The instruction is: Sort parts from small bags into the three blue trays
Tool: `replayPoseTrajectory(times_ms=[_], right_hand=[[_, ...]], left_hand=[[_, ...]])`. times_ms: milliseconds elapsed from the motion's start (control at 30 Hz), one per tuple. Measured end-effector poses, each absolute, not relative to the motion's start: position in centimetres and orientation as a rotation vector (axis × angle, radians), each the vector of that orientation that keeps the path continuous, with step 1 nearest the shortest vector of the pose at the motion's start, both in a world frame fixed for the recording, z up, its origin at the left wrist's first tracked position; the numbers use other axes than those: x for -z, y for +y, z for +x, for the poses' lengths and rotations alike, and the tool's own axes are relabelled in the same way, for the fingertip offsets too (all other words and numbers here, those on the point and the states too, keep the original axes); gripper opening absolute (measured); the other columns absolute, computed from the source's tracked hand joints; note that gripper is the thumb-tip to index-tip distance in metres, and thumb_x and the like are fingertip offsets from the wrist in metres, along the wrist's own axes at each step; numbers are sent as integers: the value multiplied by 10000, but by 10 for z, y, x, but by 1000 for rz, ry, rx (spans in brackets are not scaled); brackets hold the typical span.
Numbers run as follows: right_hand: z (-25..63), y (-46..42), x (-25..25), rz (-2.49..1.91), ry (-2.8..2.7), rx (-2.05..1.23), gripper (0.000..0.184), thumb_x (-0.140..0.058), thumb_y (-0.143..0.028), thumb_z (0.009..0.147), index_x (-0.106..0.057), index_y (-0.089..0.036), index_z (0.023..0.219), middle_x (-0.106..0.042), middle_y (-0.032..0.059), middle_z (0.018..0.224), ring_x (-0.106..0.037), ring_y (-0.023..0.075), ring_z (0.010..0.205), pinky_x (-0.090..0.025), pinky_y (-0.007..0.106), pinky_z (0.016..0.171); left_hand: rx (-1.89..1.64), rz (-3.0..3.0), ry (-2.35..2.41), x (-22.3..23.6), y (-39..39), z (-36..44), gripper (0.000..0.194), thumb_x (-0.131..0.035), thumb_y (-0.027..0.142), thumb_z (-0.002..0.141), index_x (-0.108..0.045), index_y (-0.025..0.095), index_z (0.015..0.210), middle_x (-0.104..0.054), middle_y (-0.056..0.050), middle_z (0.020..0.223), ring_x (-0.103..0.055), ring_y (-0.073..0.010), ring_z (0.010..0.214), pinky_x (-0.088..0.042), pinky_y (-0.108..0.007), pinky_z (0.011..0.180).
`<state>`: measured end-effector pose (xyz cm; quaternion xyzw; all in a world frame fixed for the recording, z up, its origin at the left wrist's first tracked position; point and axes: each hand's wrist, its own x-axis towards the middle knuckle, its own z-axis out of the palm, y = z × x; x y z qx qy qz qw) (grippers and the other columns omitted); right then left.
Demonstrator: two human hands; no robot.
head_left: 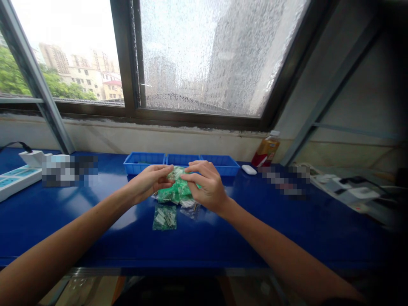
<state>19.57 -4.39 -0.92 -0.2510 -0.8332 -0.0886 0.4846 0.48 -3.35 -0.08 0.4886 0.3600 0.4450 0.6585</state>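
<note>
My left hand (152,180) pinches one side of a small clear plastic bag (177,172) with a greenish tint, held up over the table. Its other side is between the thumb and fingers of my right hand (205,182). Small pale pieces seem to be in the bag, too blurred to name. Beneath my hands lies a pile of green and clear plastic bags (170,194), partly hidden by my fingers. Nearer to me, a flat bag of small hardware (165,216) rests on the blue table (127,242).
Behind my hands stand three joined blue bins (219,163) in a row. To their right are a white rounded object (249,170) and a drink bottle (267,148). A white power strip (22,176) lies at the left. Metal posts and a window close off the back.
</note>
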Motion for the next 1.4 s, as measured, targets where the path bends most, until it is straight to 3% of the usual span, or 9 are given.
replayPoseTrajectory(times_ms=[167, 333, 433, 600, 733, 867, 1033, 1267, 1400], right_hand=[[188, -48, 7, -763, -1978, 96, 165, -565, -193, 759, -690, -223, 862, -563, 83, 1014, -496, 224, 1005, -381, 405, 878], [183, -44, 2, -994, -1801, -674, 376, -453, -435, 835, -645, -149, 685, -586, 50, 707, -533, 163, 706, -413, 328, 689], [182, -39, 4, -1003, -1652, -956, 365, -464, -426, 818, -582, -143, 620, -545, 13, 584, -488, 117, 561, -376, 262, 550], [187, -35, 10, -989, -1683, -630, 201, -505, -301, 808, -641, -153, 826, -576, 12, 659, -485, 101, 520, -394, 244, 504], [189, -36, 15, -773, -1939, -112, 246, -453, -180, 842, -666, -205, 963, -589, 43, 821, -557, 132, 726, -473, 281, 677], [186, -39, 21, -631, -2073, 36, 334, -392, -99, 849, -620, -213, 1064, -546, 73, 1022, -566, 148, 922, -490, 314, 812], [186, -39, 19, -656, -2070, 80, 285, -390, -65, 834, -599, -166, 1000, -521, 104, 1046, -540, 178, 990, -484, 340, 843], [189, -40, 13, -654, -2065, 61, 231, -362, -9, 792, -537, -159, 809, -524, 76, 855, -532, 162, 836, -474, 312, 764], [191, -41, 13, -655, -2098, 73, 247, -365, 23, 730, -521, -167, 751, -513, 62, 821, -520, 156, 789, -457, 301, 733]], left_hand=[[-1224, 1350, 779, 5, -31, 1, 214, -714, 251, 692, -609, 137, 838, -621, -2, 728, -565, -71, 627, -456, -185, 600], [-1381, 1932, 886, 4, -36, 2, 102, -649, 228, 732, -590, 146, 746, -621, -21, 764, -583, -125, 739, -466, -249, 667], [-1315, 2315, 868, 2, -40, 4, 79, -563, 166, 776, -643, 167, 781, -621, -48, 869, -581, -149, 844, -463, -297, 758], [-1071, 2253, 896, 3, -38, 2, 235, -551, 313, 813, -641, 182, 986, -587, -75, 1018, -553, -182, 938, -453, -326, 799], [-1094, 1627, 942, 4, -35, 3, 399, -482, 477, 829, -623, 120, 942, -611, -71, 853, -563, -149, 770, -455, -262, 641], [-1114, 1379, 970, 4, -26, -1, 370, -709, 323, 665, -623, 95, 944, -595, -30, 734, -521, -82, 607, -411, -204, 559], [-1542, 1249, 1149, 7, 1, -26, 314, -706, 279, 638, -580, 129, 883, -558, 5, 670, -549, -90, 597, -445, -219, 596], [-1264, 2263, 1880, 6, 8, -53, 405, -588, 462, 724, -640, 157, 985, -577, -144, 1086, -518, -286, 1015, -377, -414, 883], [-830, 2603, 1586, -4, -12, -36, 322, -457, 392, 823, -642, 145, 730, -595, -52, 700, -523, -158, 661, -383, -281, 649]])
